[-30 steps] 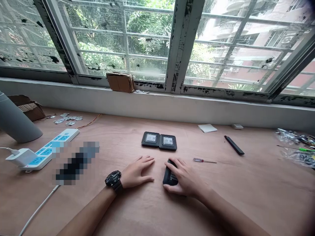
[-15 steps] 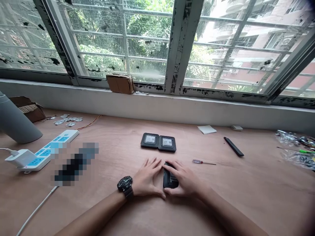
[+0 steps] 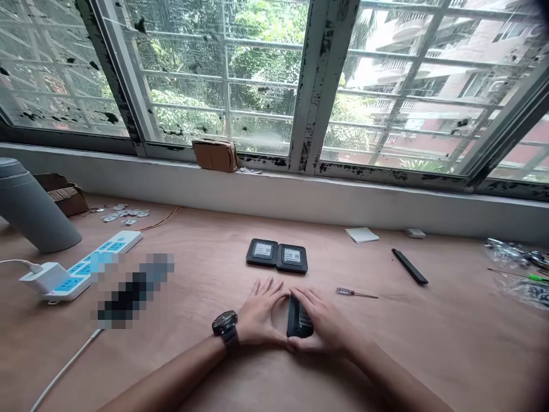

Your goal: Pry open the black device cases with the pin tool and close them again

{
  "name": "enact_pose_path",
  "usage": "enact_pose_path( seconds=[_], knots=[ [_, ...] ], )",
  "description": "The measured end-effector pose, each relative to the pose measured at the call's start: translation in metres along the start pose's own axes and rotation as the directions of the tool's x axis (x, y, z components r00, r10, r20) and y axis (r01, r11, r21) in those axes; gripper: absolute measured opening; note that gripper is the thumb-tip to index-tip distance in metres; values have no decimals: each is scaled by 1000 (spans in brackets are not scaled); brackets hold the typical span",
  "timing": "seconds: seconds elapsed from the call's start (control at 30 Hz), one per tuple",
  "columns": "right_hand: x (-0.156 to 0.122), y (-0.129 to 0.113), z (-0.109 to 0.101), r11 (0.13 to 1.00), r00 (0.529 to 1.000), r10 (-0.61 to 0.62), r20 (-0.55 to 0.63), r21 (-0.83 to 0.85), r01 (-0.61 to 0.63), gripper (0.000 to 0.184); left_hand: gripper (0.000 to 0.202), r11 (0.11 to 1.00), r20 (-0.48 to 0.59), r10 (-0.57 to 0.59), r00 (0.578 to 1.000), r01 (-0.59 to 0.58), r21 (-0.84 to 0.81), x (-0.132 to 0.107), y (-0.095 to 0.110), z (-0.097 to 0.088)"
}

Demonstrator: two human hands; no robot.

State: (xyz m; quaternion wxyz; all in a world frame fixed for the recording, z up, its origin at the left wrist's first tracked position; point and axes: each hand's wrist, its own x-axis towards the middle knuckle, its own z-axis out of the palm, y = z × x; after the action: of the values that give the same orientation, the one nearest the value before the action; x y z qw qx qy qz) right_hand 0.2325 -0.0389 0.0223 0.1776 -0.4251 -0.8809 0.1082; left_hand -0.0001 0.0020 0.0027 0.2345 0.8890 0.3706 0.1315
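A black solid-state drive (image 3: pixel 295 319) lies flat on the wooden table, partly covered by my right hand (image 3: pixel 323 320). Its fingers curve over the far edge and its thumb rests at the near edge, so the drive is gripped between them. My left hand (image 3: pixel 261 315), with a black watch (image 3: pixel 225 324) on the wrist, lies spread beside the drive's left side. The left index finger and thumb reach its left corners; whether they touch is hard to tell. Farther back, two similar drives, a left one (image 3: pixel 261 252) and a right one (image 3: pixel 292 258), sit side by side, white labels up.
A small screwdriver (image 3: pixel 355 293) and a black bar (image 3: pixel 409 266) lie to the right, near folded white paper (image 3: pixel 362 235). Plastic bags (image 3: pixel 521 289) are at the far right. On the left stand a power strip (image 3: pixel 124 243), a blurred-out object (image 3: pixel 132 292) and a grey cylinder (image 3: pixel 40 209).
My left hand has shifted right, its index finger and thumb now closer to the drive's left corners. My right hand still holds the drive. The whole view has moved slightly.
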Motion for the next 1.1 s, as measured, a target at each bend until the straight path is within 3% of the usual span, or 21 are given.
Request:
enact_pose_path(
  seconds=[0.13, 0.23, 0.43, 0.7, 0.87, 1.1],
  knots=[
    [-3, -3, -6, 998, 999, 40, 12, -50, -39, 96, 115, 998, 21, 65, 998, -65, -10, -8, -4, -8],
    [-4, -6, -11, 995, 997, 72, 38, -77, -69, 94, 102, 992, 80, 122, 989, -118, -54, -19, -21, -22],
    [-1, -15, -15, 985, 988, 136, 71, -113, -127, 87, 64, 990, -60, 82, 995, -89, -112, -33, -52, -37],
    [-1, -19, -16, 986, 989, 121, 82, -128, -110, 81, 55, 995, -100, 67, 993, -74, -67, -33, -48, -31],
    [-3, -18, -12, 986, 989, 98, 110, -146, -82, 93, 55, 996, -82, 60, 995, -65, -63, -33, -47, -33],
    [-27, -8, -4, 982, 974, 181, 138, -84, -170, 112, 52, 994, -89, 73, 993, -80, -71, -32, -44, -35]
  ],
)
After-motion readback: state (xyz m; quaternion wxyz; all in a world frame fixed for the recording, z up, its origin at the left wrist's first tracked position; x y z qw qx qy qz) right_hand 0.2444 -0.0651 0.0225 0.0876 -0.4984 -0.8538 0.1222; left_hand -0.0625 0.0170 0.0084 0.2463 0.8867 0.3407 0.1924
